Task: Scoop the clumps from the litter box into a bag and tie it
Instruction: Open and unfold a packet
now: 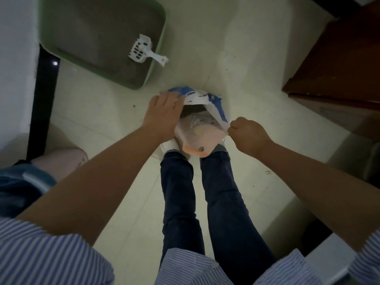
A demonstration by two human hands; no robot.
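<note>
A white and blue plastic bag [205,103] stands open on the floor in front of my feet, with pale pinkish contents showing inside. My left hand [162,114] grips the bag's left rim, fingers curled over the edge. My right hand [246,136] pinches the right rim in a closed fist. The green litter box [156,58] sits at the upper left, filled with grey litter. A white slotted scoop [141,51] lies in it, its handle resting over the box's right rim.
A brown wooden cabinet [339,58] stands at the upper right. A black post [43,103] runs down the left beside a white wall. A pale pink object [61,163] and blue fabric [20,190] lie at the lower left. The floor is pale tile.
</note>
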